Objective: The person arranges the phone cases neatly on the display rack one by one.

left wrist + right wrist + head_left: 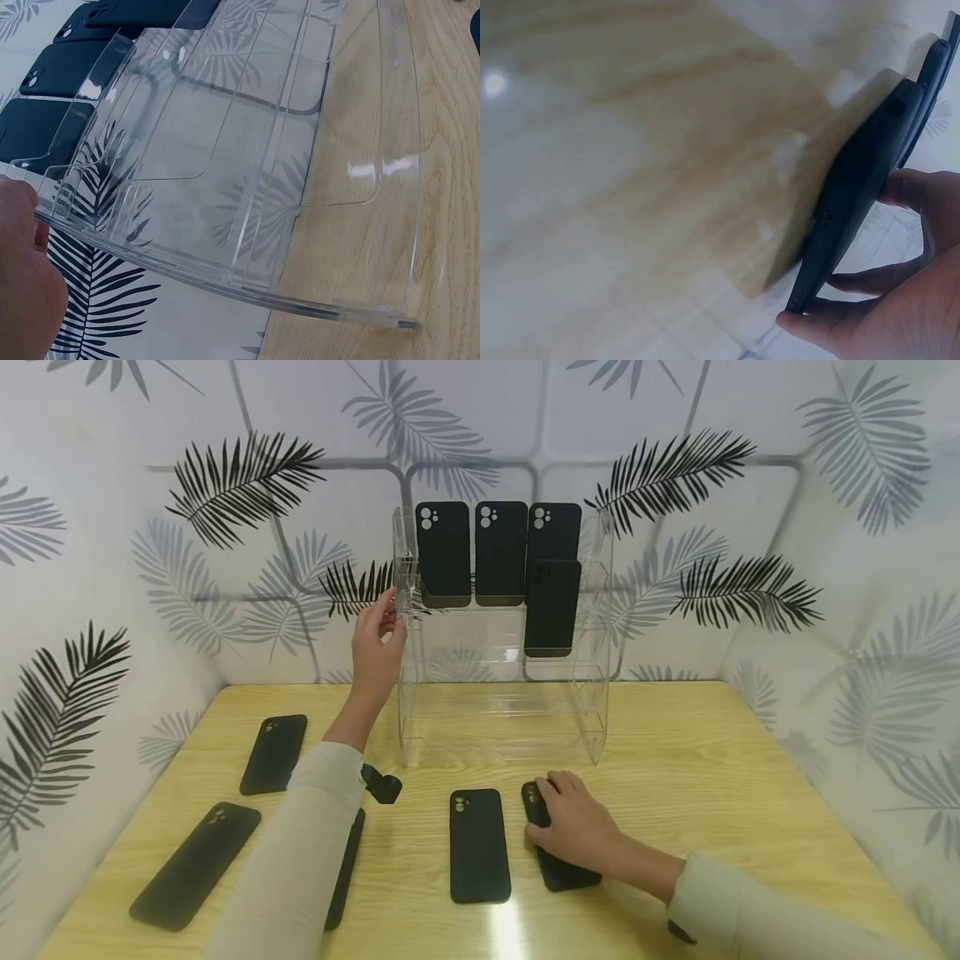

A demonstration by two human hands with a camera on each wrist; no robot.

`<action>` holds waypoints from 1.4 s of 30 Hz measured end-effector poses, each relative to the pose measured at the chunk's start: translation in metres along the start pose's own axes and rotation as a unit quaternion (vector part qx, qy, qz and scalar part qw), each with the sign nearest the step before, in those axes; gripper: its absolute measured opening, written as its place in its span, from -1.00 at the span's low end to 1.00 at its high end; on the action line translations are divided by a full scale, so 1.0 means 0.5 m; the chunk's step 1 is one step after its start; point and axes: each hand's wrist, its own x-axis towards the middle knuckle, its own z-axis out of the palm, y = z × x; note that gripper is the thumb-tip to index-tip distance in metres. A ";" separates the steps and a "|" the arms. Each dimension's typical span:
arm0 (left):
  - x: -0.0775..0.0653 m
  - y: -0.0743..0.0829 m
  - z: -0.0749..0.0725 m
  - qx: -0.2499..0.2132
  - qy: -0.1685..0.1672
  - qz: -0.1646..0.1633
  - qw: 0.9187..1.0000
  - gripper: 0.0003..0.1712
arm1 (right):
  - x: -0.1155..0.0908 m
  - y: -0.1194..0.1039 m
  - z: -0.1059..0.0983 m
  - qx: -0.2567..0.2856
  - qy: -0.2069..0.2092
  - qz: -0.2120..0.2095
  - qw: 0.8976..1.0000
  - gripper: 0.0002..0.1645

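My left hand (377, 643) holds the left side panel of a clear stepped display rack (502, 750), near its top. In the left wrist view that hand (26, 277) is at the rack's edge panel (225, 283), its fingertips partly out of frame. With my right hand (576, 827) I grip a black phone case (568, 872) by its edges, over the table in front of the rack. The right wrist view has thumb and fingers (870, 283) on opposite edges of this case (855, 187). Another black phone case (480, 847) lies just left of it.
Three black cases stand along the rack's top tier, one of them at the left (444, 552); another case (552, 610) stands a tier lower at right. More cases lie on the wooden table (675, 760) at left: one at the back (274, 754), one nearer (197, 864), one partly behind my left sleeve (347, 872).
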 end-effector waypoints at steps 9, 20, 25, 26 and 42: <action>0.002 0.001 0.003 -0.004 0.001 -0.002 1.000 -0.41 | 0.013 -0.010 -0.030 -0.022 0.048 -0.037 0.998 -0.12; -0.023 0.079 -0.003 -0.003 -0.008 -0.013 1.000 -0.43 | 0.051 -0.030 -0.106 -0.028 0.152 -0.080 0.985 -0.12; -0.010 0.036 -0.002 -0.005 -0.007 -0.005 1.000 -0.42 | 0.079 -0.049 -0.152 -0.021 0.175 -0.087 0.980 -0.11; -0.006 0.024 -0.002 -0.005 -0.007 -0.003 1.000 -0.42 | 0.085 -0.054 -0.162 -0.019 0.181 -0.087 0.980 -0.10; 0.001 0.001 0.001 0.013 -0.004 0.000 1.000 -0.43 | 0.167 -0.128 -0.255 -0.028 0.229 -0.111 0.967 -0.12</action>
